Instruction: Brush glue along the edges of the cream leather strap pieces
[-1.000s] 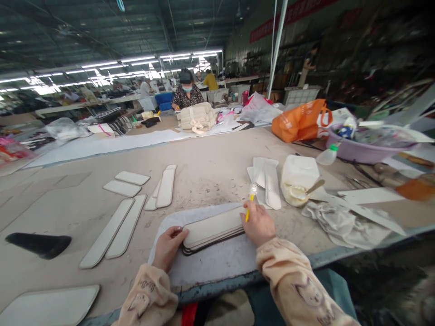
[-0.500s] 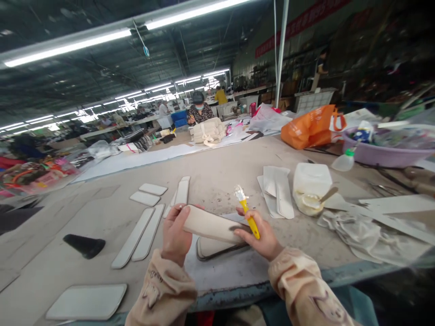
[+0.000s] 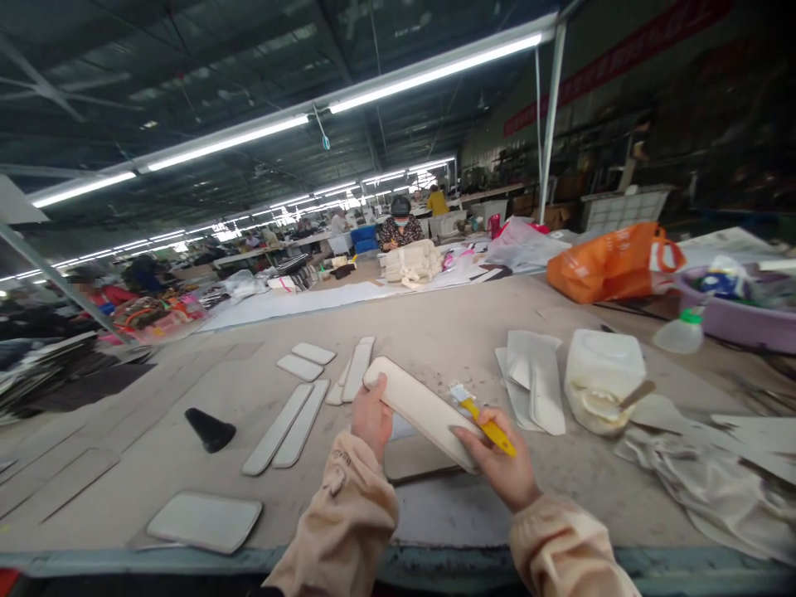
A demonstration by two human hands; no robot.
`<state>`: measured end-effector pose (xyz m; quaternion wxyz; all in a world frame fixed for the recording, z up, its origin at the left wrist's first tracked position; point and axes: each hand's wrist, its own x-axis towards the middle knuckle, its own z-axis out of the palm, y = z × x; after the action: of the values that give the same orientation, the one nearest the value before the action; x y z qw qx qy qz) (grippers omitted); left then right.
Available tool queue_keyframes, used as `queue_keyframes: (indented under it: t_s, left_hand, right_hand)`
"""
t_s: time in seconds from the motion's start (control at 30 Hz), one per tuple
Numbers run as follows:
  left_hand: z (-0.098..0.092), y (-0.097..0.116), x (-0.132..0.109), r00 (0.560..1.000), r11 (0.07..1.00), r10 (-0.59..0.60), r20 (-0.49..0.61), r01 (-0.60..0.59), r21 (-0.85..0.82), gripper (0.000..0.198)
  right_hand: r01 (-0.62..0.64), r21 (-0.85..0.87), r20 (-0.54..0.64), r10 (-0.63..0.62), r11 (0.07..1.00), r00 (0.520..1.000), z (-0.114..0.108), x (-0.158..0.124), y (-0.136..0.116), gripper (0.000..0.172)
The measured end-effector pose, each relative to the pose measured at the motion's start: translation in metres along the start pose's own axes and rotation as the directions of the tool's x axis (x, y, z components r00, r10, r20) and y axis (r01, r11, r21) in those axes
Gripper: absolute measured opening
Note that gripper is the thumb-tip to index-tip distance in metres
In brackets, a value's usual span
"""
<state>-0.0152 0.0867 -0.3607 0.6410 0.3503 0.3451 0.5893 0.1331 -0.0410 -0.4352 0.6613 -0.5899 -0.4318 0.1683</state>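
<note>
A long cream panel (image 3: 426,408) with rounded ends is held tilted above the table. My left hand (image 3: 373,414) grips its upper left end, thumb on top. My right hand (image 3: 507,464) pinches the lower right end and also holds a yellow-handled brush (image 3: 494,431), whose bristles are coated with something white. Under the held panel lies another flat panel (image 3: 414,462), dark at its edge and partly hidden. To the left rest several pale rounded panels (image 3: 277,429). Right of my hands are loose pale strips (image 3: 531,381) and a white plastic jug (image 3: 603,365) with a cut opening and a stick in it.
A black cone (image 3: 211,431) lies at left, with a wider panel (image 3: 205,521) near the front edge. At right are crumpled cloth (image 3: 690,481), an orange bag (image 3: 609,265), a purple basin (image 3: 746,319) and a squeeze bottle (image 3: 681,333). A co-worker (image 3: 401,225) sits across the table.
The held panel has turned to a steeper slant, its left end higher and its pale face more toward me. The brush has tipped further left. My view has shifted left.
</note>
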Motion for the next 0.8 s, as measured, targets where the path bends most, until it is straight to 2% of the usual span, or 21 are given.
queue_keyframes:
  t_s: [0.1,0.23,0.4,0.6,0.8]
  left_hand:
    - [0.001,-0.004,0.001,0.999,0.996,-0.003,0.034,0.006,-0.085,0.022]
    - [0.005,0.004,0.005,0.998,0.999,0.016,0.068,-0.013,-0.047,0.024]
    - [0.006,0.009,0.008,0.998,0.999,0.023,0.057,-0.022,-0.034,0.024]
    - [0.006,0.010,0.014,0.999,0.996,-0.024,0.025,0.026,-0.087,0.018]
    - [0.002,0.015,0.025,0.996,0.988,-0.086,0.015,0.087,-0.126,0.012]
  right_hand:
    - [0.037,0.032,0.000,-0.037,0.999,0.999,-0.003,0.002,0.001,0.029]
    - [0.045,0.055,0.041,-0.047,0.997,0.998,-0.003,0.003,0.003,0.028]
    - [-0.007,0.085,0.048,0.003,0.996,0.999,0.002,0.001,0.002,0.033]
    - [-0.098,0.190,0.104,0.079,0.977,0.991,0.007,0.000,-0.002,0.035]
    - [-0.052,0.219,0.089,0.033,0.974,0.995,0.007,0.001,0.000,0.032]
